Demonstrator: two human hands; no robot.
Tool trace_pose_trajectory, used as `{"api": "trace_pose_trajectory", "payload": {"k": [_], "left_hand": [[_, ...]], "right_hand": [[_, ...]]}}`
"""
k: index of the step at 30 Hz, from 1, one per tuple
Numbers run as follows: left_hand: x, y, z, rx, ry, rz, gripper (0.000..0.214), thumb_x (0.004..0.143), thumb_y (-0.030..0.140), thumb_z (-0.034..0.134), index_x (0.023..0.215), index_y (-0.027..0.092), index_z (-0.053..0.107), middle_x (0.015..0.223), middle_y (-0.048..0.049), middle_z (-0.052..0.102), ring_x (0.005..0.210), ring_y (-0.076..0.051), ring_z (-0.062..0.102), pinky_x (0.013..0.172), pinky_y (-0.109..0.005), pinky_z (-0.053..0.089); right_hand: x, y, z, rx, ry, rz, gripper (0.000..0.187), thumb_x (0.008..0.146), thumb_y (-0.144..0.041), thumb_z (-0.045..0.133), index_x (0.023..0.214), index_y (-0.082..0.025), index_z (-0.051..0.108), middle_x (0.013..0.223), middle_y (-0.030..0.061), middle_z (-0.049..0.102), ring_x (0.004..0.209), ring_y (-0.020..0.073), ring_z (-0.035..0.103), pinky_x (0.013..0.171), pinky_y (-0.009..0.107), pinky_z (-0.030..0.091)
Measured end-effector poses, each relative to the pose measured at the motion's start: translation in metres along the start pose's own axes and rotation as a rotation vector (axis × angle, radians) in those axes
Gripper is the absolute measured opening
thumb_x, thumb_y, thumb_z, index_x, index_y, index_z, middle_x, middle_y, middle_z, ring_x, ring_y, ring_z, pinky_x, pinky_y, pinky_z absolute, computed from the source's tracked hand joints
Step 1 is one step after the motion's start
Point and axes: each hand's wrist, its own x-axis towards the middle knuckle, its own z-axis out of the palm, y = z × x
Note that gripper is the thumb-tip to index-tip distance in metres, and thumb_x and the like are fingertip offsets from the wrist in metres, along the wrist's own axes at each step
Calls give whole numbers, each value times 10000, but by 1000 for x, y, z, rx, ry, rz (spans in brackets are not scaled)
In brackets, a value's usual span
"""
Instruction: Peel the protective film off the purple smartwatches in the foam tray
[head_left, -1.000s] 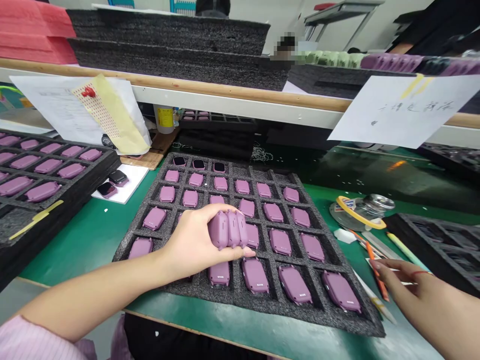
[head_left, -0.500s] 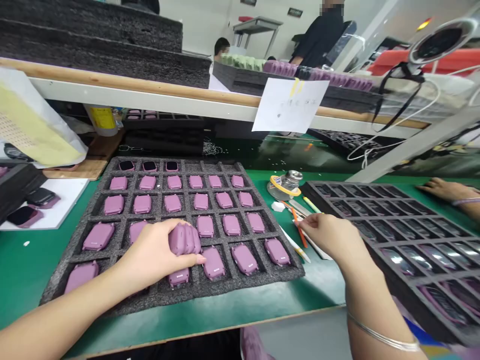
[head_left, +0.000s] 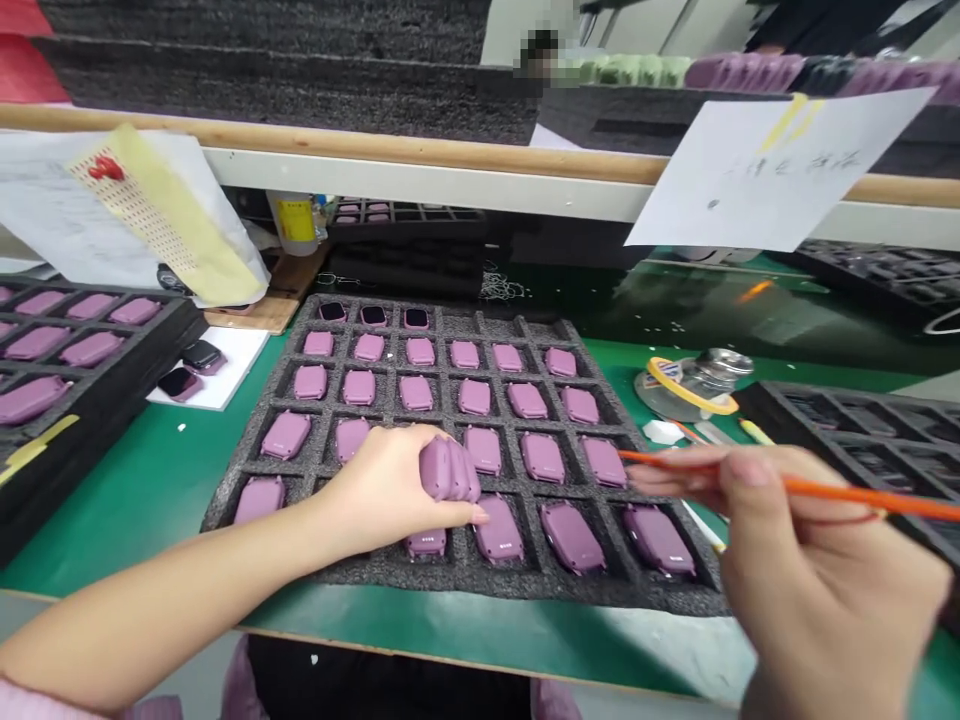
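this is looking like an electronics assembly workshop; purple watch cases [head_left: 572,537] are lying in rows in a gridded foam tray [head_left: 460,326] on a green workbench [head_left: 465,630]; more foam trays [head_left: 127,400] are flanking it; a handwritten sheet [head_left: 772,170] is hanging from a shelf [head_left: 450,158]

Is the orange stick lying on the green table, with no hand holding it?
No, the right hand holds the orange stick between its fingers, raised off the green table.
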Motion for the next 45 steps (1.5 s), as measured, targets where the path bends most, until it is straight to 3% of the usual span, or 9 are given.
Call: {"api": "trace_pose_trajectory", "payload": {"k": [4, 11, 16, 29, 35, 41, 45], "left_hand": [[1, -2, 1, -12, -7, 22, 491, 607, 524, 835, 945, 196, 695, 878, -27, 740, 794, -231, 672, 684, -308, 495], [0, -2, 2, -31, -28, 21, 377, 647, 494, 800, 854, 206, 670, 765, 21, 700, 689, -169, 624, 613, -267, 454], [0, -2, 1, -64, -36, 43, 380, 640, 463, 810, 888, 207, 681, 786, 16, 711, 709, -171, 636, 609, -256, 460], [1, -3, 3, -59, -40, 71, 341, 658, 418, 786, 903, 206, 679, 751, 17, 701, 669, -170, 627, 593, -259, 463], [1, -2, 3, -81, -44, 54, 279, 645, 322, 765, 886, 211, 678, 765, 21, 703, 679, -164, 623, 595, -256, 464], [1, -2, 3, -90, -45, 67, 178, 632, 275, 750, 766, 221, 646, 681, 53, 666, 618, -136, 597, 542, -231, 429], [2, -3, 3, -83, -44, 65, 204, 635, 296, 761, 797, 225, 658, 657, 60, 668, 594, -136, 596, 529, -231, 430]], "right_hand": [[-43, -35, 32, 366, -165, 2, 101, 952, -223, 610, 903, -235, 698, 792, 14, 741, 699, 179, 734, 655, 315, 623], [-59, -35, 62, 401, -121, -226, 87, 949, -142, 576, 906, -217, 584, 762, 13, 704, 739, 164, 741, 634, 267, 623], [-57, -33, 64, 419, -251, -298, 172, 919, -59, 550, 989, -215, 543, 850, 40, 687, 793, 164, 722, 637, 282, 617], [-58, -37, 68, 351, -185, -328, 64, 985, -178, 511, 949, -227, 530, 785, 28, 679, 696, 167, 722, 562, 272, 597], [-59, -36, 68, 399, -284, -326, 97, 977, -123, 492, 975, -220, 499, 804, 32, 672, 685, 151, 702, 551, 267, 604], [-61, -34, 72, 497, -250, -274, 135, 972, -95, 482, 1001, -223, 517, 822, 35, 660, 757, 172, 722, 595, 298, 632], [-59, -35, 74, 525, -243, -242, 139, 974, -90, 481, 988, -218, 534, 788, 24, 659, 744, 171, 724, 606, 308, 639]]}}
